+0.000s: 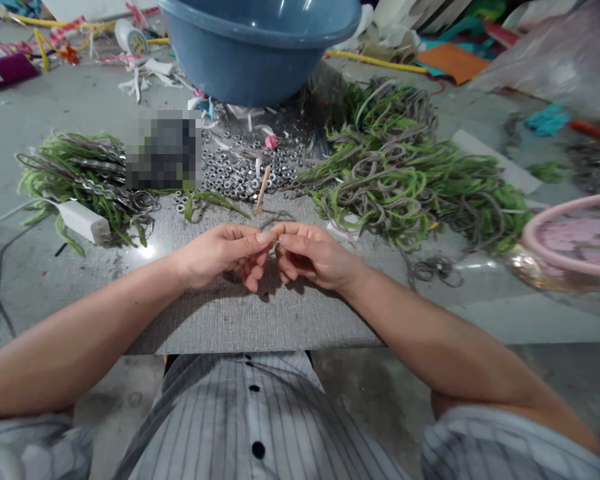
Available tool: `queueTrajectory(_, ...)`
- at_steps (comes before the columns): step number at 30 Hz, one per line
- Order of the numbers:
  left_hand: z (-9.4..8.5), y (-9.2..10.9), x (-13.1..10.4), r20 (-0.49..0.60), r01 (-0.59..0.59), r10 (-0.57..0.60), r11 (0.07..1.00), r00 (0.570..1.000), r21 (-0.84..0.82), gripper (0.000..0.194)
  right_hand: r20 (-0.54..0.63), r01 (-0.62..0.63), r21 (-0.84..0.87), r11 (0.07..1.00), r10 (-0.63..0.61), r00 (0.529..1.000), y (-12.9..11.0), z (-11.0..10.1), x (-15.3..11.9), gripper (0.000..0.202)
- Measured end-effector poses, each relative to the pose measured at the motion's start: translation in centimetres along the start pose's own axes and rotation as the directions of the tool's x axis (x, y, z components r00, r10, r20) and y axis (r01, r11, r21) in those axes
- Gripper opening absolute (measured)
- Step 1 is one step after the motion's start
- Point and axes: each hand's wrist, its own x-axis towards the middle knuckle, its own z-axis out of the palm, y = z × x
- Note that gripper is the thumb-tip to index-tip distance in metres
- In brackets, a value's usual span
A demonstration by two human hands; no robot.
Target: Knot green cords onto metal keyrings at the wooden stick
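Observation:
My left hand (230,253) and my right hand (313,253) meet at the fingertips, just above the table's front part. Both are closed in a pinch on a thin grey cord (280,217), part of which shows behind the fingers. A small piece between the fingertips is too hidden to name. Beyond my hands lie many small metal nuts (230,170) and a short wooden stick (263,187). A heap of green and grey cords (380,167) spreads to the right of them. At the left is a bundle of green and grey cords (75,160) with shiny metal parts.
A blue basin (250,60) stands at the back. On the left, a white block (84,221) with a cable lies against the cord bundle. A pink-rimmed object (535,233) sits at the right edge. Plastic wrapping (560,73) and scraps fill the back right.

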Motion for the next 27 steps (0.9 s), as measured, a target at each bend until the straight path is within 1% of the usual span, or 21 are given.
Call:
queueTrajectory(2,0.00,0.01,0.01,0.007,0.004,-0.004,1.000,1.000,0.015,0.044,-0.007,0.005,-0.001,1.000,-0.005,1.000,-0.03,-0.01,-0.01,0.037)
queueTrajectory(6,0.06,-0.03,0.01,-0.015,0.017,-0.016,0.999,1.000,0.049,0.046,0.046,0.030,0.002,1.000,-0.030,0.998,-0.10,-0.03,-0.07,0.037)
queueTrajectory(12,0.36,-0.08,0.11,-0.034,0.027,-0.024,0.996,0.999,0.088,0.049,0.112,-0.062,-0.076,0.995,0.070,0.991,-0.19,-0.55,-0.36,0.036)
queueTrajectory(14,0.42,-0.04,0.10,-0.036,0.030,-0.026,0.994,0.999,0.107,0.049,0.132,-0.065,-0.082,0.995,0.075,0.988,-0.17,-0.68,-0.40,0.035)
queueTrajectory(17,0.47,0.09,0.03,-0.021,0.030,-0.027,0.990,0.999,0.137,0.051,0.161,-0.050,-0.030,0.998,0.055,0.985,-0.15,-0.58,-0.36,0.032)
queueTrajectory(22,0.58,0.21,-0.01,0.012,0.022,-0.025,0.986,1.000,0.164,0.054,0.174,-0.071,0.092,0.993,0.054,0.983,-0.20,-0.07,-0.15,0.028)
queueTrajectory(27,0.58,0.22,-0.03,0.018,0.002,-0.006,0.983,1.000,0.181,0.054,0.152,-0.050,0.098,0.994,0.034,0.988,-0.26,0.13,-0.12,0.026)
